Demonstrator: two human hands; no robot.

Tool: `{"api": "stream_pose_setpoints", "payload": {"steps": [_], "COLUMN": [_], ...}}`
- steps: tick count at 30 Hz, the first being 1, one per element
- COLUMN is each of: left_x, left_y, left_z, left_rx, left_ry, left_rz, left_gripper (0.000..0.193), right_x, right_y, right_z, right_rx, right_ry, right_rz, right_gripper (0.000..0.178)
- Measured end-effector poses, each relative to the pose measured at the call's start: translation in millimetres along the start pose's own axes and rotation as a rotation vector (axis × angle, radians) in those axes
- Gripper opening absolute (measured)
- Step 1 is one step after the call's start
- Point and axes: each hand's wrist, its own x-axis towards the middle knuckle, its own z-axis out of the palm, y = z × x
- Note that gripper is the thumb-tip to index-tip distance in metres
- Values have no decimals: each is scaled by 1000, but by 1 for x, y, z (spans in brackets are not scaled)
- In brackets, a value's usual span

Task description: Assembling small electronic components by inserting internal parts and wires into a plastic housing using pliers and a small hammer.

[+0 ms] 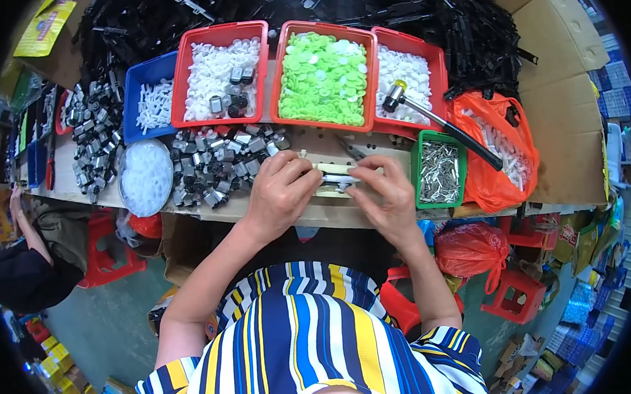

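Over the near edge of the bench, my two hands meet at a small cream-coloured assembly [334, 169] with a dark strip and small white pieces on it. The fingers of my left hand [280, 195] are closed at its left end. At the right end, the index finger and thumb of my right hand [388, 197] close on it from two sides. My fingertips partly hide the assembly, so its exact kind cannot be made out. Just beyond my right fingers lies a tool with dark jaws, like pliers [352, 149].
Behind are red trays of white parts [217, 26] and green discs [273, 78], plus a blue tray [130, 100]. Small motors [217, 163] lie left. Right are a green tray of metal pins [417, 170], a hammer [462, 136] and an orange bag [483, 188]. Another person's arm [28, 223] shows far left.
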Motion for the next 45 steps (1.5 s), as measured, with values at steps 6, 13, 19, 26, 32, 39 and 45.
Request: {"api": "stream_pose_setpoints", "payload": {"steps": [6, 13, 19, 26, 32, 39, 45], "left_x": [-5, -3, 1, 30, 25, 3, -3], "left_y": [0, -1, 5, 28, 34, 21, 8], "left_z": [-4, -3, -14, -27, -27, -35, -53], "left_rx": [28, -21, -56, -341, -735, -1089, -424], "left_ry": [-5, -21, 63, 90, 15, 50, 280], "left_rz": [-20, -22, -73, -216, -449, -921, -522], "left_gripper": [17, 15, 21, 45, 24, 19, 21], "right_x": [68, 116, 120, 77, 52, 26, 26], "right_y": [42, 138, 102, -9, -33, -32, -30], "right_z": [-107, -180, -176, -108, -48, -19, 10], "right_rx": [-521, -1069, -935, -154, 173, -171, -114], "right_ry": [153, 3, -21, -383, -362, -196, -219], "right_rz": [-91, 70, -102, -117, -107, -301, -199], "right_gripper": [16, 21, 11, 16, 24, 40, 35]}}
